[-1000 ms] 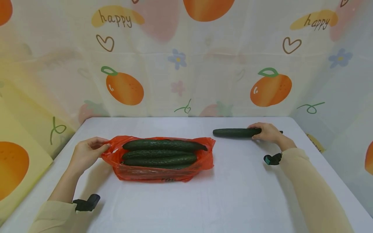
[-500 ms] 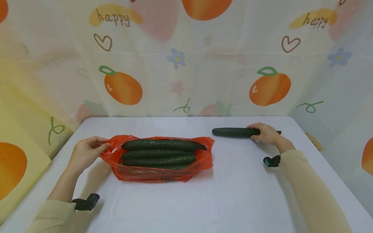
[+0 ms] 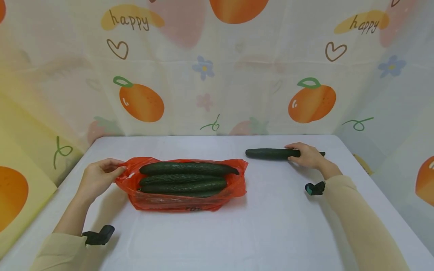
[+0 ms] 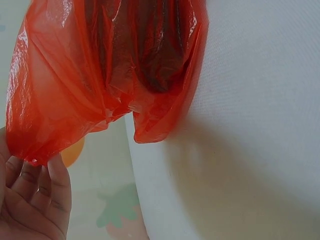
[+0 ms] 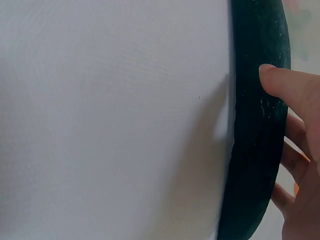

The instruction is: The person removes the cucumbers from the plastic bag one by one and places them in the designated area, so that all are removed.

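A red plastic bag (image 3: 190, 203) lies on its side on the table, its mouth spread so that several dark green cucumbers (image 3: 183, 187) show inside. My left hand (image 3: 98, 178) pinches the bag's left end between thumb and fingers; in the left wrist view the gathered red film (image 4: 55, 120) rises from the fingertips. At the back right, a single cucumber (image 3: 271, 153) lies on the table. Over its right part is my right hand (image 3: 306, 156), gripping it with the thumb on the near side and the fingers behind, as the right wrist view confirms.
The white-covered table (image 3: 217, 241) reaches back to a printed cloth (image 3: 251, 90) with oranges and flowers. Similar cloth hangs along the left and right sides. A black wrist camera (image 3: 99, 235) sits on the left wrist, and another camera (image 3: 314, 188) on the right.
Both hands keep their holds on the bag and the single cucumber. The whole head view has shifted slightly; nothing else has visibly moved.
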A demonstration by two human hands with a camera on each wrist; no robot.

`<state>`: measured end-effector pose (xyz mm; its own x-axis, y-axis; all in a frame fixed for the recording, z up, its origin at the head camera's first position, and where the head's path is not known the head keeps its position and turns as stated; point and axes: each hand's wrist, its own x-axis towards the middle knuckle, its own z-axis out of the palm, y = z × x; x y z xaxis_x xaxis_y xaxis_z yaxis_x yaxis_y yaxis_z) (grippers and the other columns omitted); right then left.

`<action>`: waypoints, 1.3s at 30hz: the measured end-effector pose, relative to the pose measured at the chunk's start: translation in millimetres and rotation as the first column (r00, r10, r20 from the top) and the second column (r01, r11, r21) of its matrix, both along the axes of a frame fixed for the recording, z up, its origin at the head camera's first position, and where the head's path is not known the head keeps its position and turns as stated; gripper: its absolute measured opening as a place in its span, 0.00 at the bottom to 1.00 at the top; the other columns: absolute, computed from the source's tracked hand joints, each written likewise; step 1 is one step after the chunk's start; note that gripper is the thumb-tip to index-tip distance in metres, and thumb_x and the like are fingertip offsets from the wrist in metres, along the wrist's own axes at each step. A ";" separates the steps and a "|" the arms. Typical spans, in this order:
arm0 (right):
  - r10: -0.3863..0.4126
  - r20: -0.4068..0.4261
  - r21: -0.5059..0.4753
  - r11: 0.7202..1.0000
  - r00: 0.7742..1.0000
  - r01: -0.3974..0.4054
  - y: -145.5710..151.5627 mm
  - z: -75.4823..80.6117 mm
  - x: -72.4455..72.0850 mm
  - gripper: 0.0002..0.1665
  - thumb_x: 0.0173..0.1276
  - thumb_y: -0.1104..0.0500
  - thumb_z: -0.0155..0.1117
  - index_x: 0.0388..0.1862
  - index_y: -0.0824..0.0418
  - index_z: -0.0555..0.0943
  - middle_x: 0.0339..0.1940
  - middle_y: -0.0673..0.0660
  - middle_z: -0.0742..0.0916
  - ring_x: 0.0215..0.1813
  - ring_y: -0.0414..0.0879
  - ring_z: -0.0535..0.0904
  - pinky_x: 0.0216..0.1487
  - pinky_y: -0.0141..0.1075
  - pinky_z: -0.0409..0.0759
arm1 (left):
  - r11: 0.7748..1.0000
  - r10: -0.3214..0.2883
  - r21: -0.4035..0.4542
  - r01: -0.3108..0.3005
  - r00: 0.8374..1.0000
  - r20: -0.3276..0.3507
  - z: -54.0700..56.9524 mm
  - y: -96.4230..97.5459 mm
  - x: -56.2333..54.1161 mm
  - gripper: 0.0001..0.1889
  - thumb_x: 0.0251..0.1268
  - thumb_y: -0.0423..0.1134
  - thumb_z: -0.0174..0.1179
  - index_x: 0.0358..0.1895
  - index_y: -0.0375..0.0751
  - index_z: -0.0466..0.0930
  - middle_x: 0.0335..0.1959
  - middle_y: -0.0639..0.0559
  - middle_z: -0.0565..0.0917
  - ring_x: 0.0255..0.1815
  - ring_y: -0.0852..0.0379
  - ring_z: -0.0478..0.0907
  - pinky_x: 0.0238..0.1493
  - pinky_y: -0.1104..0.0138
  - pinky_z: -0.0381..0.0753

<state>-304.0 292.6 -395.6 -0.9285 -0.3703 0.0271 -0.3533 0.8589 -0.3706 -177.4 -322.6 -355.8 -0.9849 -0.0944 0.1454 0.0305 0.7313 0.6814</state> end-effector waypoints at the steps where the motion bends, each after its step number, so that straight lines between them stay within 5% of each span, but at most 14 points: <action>1: -0.003 0.005 -0.004 1.000 1.000 0.003 -0.1 0.4 0.3 0.27 0.62 0.57 0.60 0.61 0.60 0.71 0.60 0.67 0.74 0.63 0.63 0.66 0.61 0.60 0.60 | 1.000 0.002 -0.002 -0.002 1.000 -0.003 0.2 -0.1 0.2 0.19 0.62 0.48 0.57 0.46 0.36 0.79 0.37 0.40 0.84 0.27 0.69 0.78 0.28 0.75 0.78; 19: 0.061 -0.122 -0.078 0.994 0.991 -0.071 -17.7 19.4 9.4 0.26 0.62 0.60 0.62 0.60 0.64 0.72 0.57 0.66 0.77 0.60 0.62 0.69 0.61 0.56 0.65 | 1.000 0.020 -0.008 -0.020 1.000 0.012 -1.3 -1.8 0.8 0.18 0.64 0.47 0.56 0.46 0.35 0.79 0.39 0.39 0.83 0.27 0.70 0.77 0.28 0.75 0.78; 30: 0.109 -0.279 -0.098 0.985 0.954 -0.142 -39.2 32.6 20.1 0.28 0.59 0.60 0.66 0.58 0.64 0.73 0.56 0.64 0.79 0.57 0.59 0.73 0.58 0.53 0.68 | 1.000 0.019 -0.009 -0.019 1.000 0.010 -1.4 -1.2 0.6 0.17 0.64 0.47 0.56 0.46 0.36 0.79 0.38 0.40 0.83 0.27 0.69 0.77 0.28 0.75 0.78; 39: 0.142 -0.315 -0.121 0.975 0.938 -0.188 -63.9 45.0 34.2 0.31 0.58 0.58 0.67 0.61 0.60 0.72 0.57 0.61 0.78 0.59 0.56 0.72 0.58 0.51 0.70 | 1.000 -0.001 -0.011 0.001 1.000 -0.006 -2.9 -0.3 0.3 0.17 0.64 0.47 0.56 0.46 0.35 0.79 0.39 0.38 0.83 0.27 0.70 0.77 0.28 0.76 0.77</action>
<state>-269.8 228.7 -350.7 -0.7938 -0.4884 0.3624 -0.6007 0.7230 -0.3413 -177.1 -322.9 -358.8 -0.9841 -0.0916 0.1522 0.0354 0.7384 0.6734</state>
